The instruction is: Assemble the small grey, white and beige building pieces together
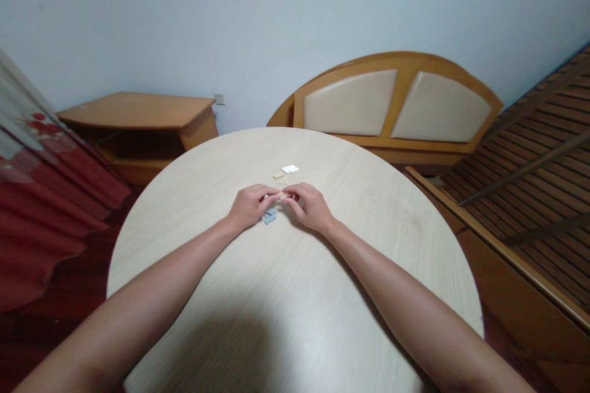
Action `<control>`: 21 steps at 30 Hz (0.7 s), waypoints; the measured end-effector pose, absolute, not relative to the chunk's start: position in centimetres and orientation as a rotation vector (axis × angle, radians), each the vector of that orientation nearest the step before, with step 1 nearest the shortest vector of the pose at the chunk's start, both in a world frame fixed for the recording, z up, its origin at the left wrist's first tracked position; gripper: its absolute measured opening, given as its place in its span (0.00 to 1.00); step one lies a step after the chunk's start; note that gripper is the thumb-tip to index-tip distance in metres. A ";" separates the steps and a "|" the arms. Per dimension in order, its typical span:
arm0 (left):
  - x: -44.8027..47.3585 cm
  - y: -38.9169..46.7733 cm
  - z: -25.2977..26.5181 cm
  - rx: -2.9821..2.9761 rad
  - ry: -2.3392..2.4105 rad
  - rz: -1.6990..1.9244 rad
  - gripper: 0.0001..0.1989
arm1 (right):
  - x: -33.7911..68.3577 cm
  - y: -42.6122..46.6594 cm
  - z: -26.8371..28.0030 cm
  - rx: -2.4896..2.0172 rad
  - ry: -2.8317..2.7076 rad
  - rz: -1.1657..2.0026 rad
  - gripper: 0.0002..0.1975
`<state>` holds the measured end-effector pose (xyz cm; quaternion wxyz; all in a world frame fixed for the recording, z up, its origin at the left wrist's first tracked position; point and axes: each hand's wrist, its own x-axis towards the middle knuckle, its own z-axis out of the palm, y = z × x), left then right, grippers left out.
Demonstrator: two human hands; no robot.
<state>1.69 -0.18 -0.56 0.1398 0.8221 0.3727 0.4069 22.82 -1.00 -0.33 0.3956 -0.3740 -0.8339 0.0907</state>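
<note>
head view: one round table (369, 221), smooth pale wood-grain top, soft sheen, dark shadow on its near part.
on the table, near its middle: one small pale yellowish piece (283, 195), held between two bare hands. left hand (251, 204): thumb and fingertips drawn together on the piece's one end. right hand (310, 204): fingers curved, thumb and fingertips nearly closed on its other end.
toward the table's far edge: flat yellowish bits (281, 178); flat white pieces (290, 169), angular, smooth.
toward the table's near edge, just beside the left hand: light-blue flat pieces (269, 216), notched outline, partly covered by that hand.
beyond the table: brown wooden cabinet (138, 109), open front; arched headboard (396, 104), two cream padded panels; wall socket (220, 99).
left of the table: red and white curtain (46, 209), folded, cut off. right of the table: slatted wooden frame (534, 172), cut off.
hard to make out: the held piece's exact shape, mostly behind fingertips.
</note>
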 end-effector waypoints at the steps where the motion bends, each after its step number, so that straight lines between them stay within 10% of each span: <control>1: 1.7 -0.1 -0.6 2.370 1.095 1.181 0.11 | 22.9 -1.0 -0.3 -0.943 -2.119 0.214 0.11; 21: 1.9 -0.2 -0.8 2.319 1.182 1.216 0.12 | 23.3 -0.5 -0.5 -1.053 -2.051 0.108 0.11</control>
